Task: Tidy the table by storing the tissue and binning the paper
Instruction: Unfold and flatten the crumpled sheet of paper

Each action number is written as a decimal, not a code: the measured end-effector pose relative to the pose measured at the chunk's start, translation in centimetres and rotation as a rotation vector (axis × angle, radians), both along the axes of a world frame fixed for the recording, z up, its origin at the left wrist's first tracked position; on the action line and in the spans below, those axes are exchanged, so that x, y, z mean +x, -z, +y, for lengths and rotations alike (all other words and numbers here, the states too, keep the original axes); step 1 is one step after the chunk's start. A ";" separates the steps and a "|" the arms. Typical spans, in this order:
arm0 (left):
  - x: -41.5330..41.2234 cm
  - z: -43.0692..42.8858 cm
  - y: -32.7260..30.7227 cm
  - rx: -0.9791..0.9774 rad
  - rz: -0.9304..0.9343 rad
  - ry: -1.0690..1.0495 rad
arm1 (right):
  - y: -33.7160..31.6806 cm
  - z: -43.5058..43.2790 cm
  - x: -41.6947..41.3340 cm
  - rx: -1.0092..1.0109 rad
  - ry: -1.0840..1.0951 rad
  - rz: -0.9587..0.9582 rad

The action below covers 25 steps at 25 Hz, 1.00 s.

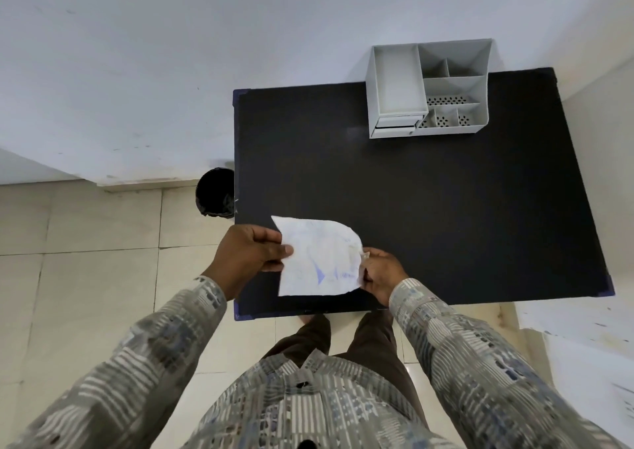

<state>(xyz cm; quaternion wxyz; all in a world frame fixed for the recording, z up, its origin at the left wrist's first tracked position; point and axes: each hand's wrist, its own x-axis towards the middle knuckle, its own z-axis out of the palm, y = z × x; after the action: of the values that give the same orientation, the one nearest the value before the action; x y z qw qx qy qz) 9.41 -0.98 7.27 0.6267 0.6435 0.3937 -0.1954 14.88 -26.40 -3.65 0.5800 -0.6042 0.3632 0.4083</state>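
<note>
Showing white paper (319, 256) with faint blue print, lying over a black table (429, 188) edged in blue; pale grey organizer (394, 81), black bin (214, 191), cream tiled floor (85, 277), grey-patterned sleeves (456, 339).

Black table (446, 208) against a pale wall (171, 54), beige tiled floor (85, 277), loose white sheets (590, 363) at right

Single head cam, wide-angle, looking steeply down from standing height and slightly forward. Black table (429, 191) is filling centre-right of frame, white wall (137, 54) is taking the top, tiled floor (85, 277) lower left. Wearer's patterned sleeves and torso are crowding the bottom edge, close to the lens. No second view, so nothing is overlapping
</note>
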 end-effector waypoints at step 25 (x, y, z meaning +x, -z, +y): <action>-0.2 0.0 0.8 0.396 -0.055 0.130 | 0.2 -0.4 1.0 0.024 0.042 -0.012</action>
<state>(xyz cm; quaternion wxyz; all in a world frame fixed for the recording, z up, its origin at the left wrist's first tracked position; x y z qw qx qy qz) 9.21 -1.00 6.44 0.4844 0.7834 0.3647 -0.1366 15.84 -26.79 -3.86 0.5980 -0.5916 0.3675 0.3968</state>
